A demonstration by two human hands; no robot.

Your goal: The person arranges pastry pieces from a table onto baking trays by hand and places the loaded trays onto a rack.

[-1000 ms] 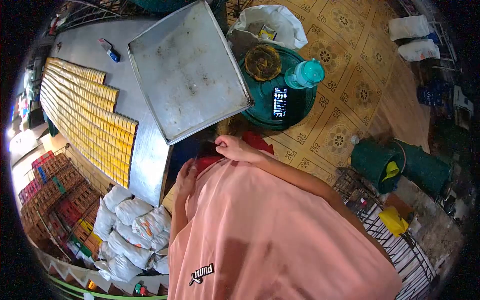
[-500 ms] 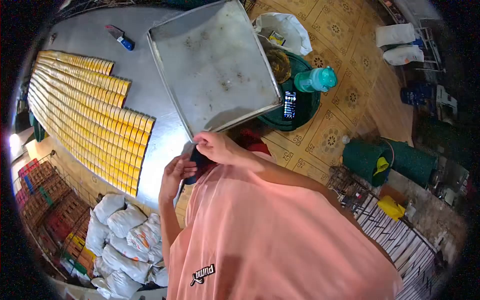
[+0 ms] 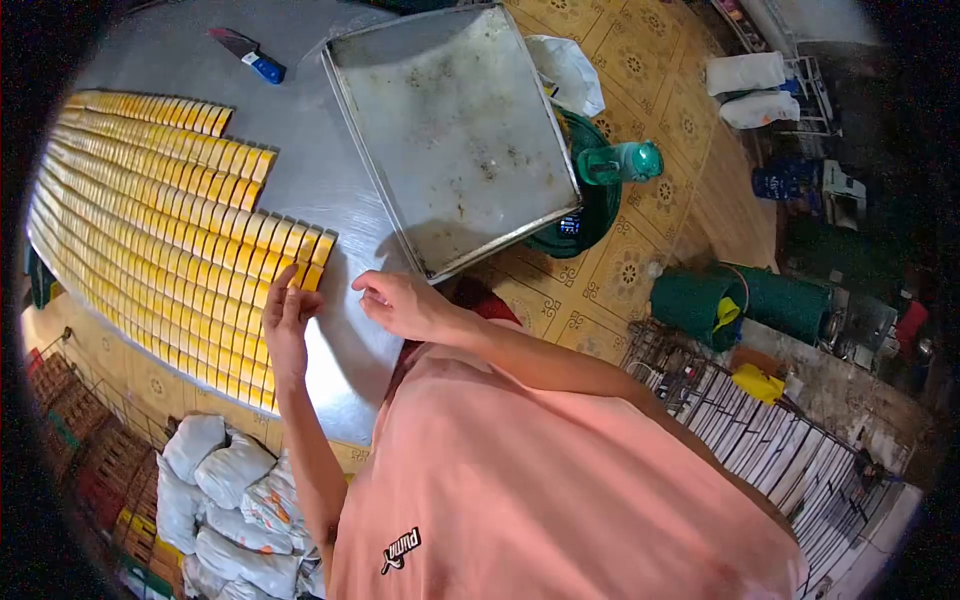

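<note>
Long rows of yellow-and-white sliced pieces lie on the metal table. My left hand is over the right end of the nearer rows, its fingers apart and nothing seen in them; whether it touches the pieces is unclear. To its right, above the bare metal, my right hand has its fingers curled, with thumb and forefinger near each other; anything between them is too small to tell. A large stained metal tray rests beyond my right hand. A knife with a blue handle lies behind the rows.
Right of the tray, a teal bottle and a phone are on a green round lid. White filled bags are piled at lower left. Green bins and a wire rack are at the right.
Both hands have moved from in front of the shirt to the table, my left hand out to the rows. The view has shifted, bringing rows and tray nearer the middle.
</note>
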